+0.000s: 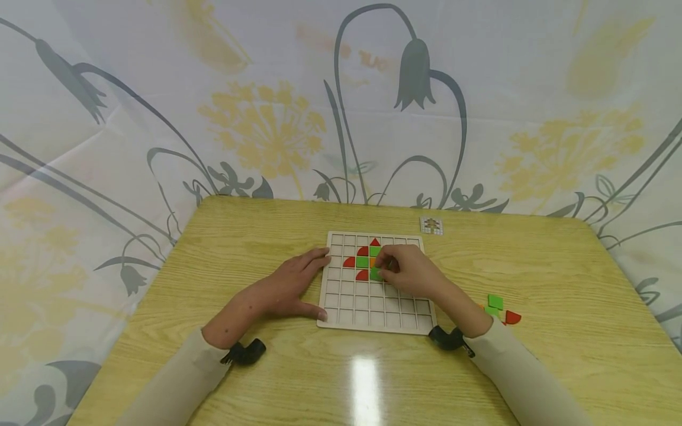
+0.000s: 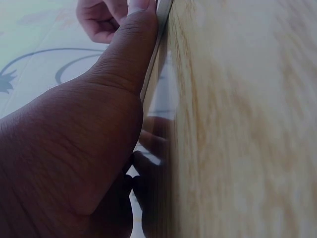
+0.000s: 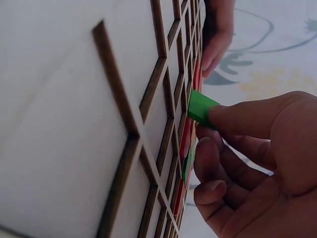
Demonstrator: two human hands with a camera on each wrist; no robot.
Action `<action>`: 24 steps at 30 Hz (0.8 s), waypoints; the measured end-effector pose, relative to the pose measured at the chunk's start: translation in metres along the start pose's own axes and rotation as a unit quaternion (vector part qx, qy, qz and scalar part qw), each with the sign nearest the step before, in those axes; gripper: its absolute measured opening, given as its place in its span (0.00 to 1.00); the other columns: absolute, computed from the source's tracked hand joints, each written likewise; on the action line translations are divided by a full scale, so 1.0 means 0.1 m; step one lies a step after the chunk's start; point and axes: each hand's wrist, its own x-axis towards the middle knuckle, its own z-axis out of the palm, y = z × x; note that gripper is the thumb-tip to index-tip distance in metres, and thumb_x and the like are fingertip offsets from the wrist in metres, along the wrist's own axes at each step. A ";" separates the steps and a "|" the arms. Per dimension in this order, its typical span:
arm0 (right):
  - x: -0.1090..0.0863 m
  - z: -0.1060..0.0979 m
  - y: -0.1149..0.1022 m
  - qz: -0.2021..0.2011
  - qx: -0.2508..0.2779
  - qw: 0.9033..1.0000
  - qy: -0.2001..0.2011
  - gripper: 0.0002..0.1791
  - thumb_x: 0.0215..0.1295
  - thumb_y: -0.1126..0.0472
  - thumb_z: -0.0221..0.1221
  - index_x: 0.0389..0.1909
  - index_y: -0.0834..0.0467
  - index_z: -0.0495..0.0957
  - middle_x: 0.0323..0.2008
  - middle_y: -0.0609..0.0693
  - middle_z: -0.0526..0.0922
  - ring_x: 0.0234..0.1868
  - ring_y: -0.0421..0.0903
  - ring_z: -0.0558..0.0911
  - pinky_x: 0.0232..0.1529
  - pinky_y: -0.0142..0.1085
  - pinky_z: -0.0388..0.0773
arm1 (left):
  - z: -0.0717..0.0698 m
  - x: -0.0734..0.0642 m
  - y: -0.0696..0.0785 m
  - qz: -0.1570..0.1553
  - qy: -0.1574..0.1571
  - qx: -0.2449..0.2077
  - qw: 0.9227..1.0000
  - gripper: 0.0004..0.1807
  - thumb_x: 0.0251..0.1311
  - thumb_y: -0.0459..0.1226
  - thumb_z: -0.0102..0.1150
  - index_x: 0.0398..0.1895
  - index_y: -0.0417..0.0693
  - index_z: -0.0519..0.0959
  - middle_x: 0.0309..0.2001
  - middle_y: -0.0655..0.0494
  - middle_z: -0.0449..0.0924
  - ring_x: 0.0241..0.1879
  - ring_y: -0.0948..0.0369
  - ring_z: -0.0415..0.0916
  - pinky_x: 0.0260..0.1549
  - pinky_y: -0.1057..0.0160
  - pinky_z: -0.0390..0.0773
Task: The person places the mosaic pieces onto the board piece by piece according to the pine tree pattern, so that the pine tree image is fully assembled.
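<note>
Backdrop: pale cloth [image 1: 298,35] printed with grey bellflowers and yellow flower heads, behind a wood-grain table [image 1: 256,378].
Right fingers: thumb and index finger pinch a green tile [image 3: 200,106] at the grid; remaining fingers curled beneath.
Left fingers: extended, thumb spread wide from the rest; tips touch the board's left edge, grasping nothing.
Right hand [image 1: 407,269]: reaches in over the board's right half, wrist angled left.
Left hand [image 1: 285,290]: low beside the board, palm side down.
Grid board [image 1: 354,319]: flat, central; red triangle [image 1: 375,242] topmost, red quarter-circles [image 1: 349,262] and green squares [image 1: 362,262] below, orange piece [image 1: 373,262] partly covered.
Loose tiles: green [image 1: 495,302] and red [image 1: 513,318], right of board, beside the right forearm.
Pattern card [image 1: 431,225]: behind the board's far right corner.
Obstruction: right hand masks several grid cells; right sleeve [image 1: 524,367] borders the loose tiles.
</note>
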 end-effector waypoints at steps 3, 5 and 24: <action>0.00 0.00 0.01 0.002 -0.005 1.000 0.000 0.03 0.70 0.67 0.67 0.41 0.57 0.85 0.33 0.45 0.84 0.32 0.42 0.78 0.37 0.39 0.78 | 0.01 0.00 0.00 -0.001 -0.001 0.002 1.000 0.66 0.56 0.69 0.70 0.87 0.44 0.50 0.87 0.48 0.41 0.84 0.47 0.46 0.78 0.41 0.57; 0.00 0.01 0.02 -0.001 -0.011 1.000 0.002 0.03 0.70 0.67 0.67 0.41 0.58 0.86 0.34 0.46 0.85 0.32 0.41 0.79 0.38 0.39 0.78 | 0.01 0.01 -0.01 -0.001 -0.001 0.002 1.000 0.66 0.56 0.69 0.70 0.87 0.44 0.50 0.87 0.48 0.41 0.84 0.47 0.46 0.78 0.41 0.57; -0.09 0.00 0.06 -0.028 -0.037 0.999 0.021 0.04 0.68 0.67 0.69 0.41 0.58 0.87 0.37 0.46 0.84 0.33 0.42 0.77 0.36 0.38 0.77 | -0.01 -0.01 0.00 0.011 0.006 -0.001 1.000 0.65 0.57 0.68 0.70 0.86 0.43 0.50 0.87 0.47 0.42 0.84 0.46 0.47 0.77 0.39 0.58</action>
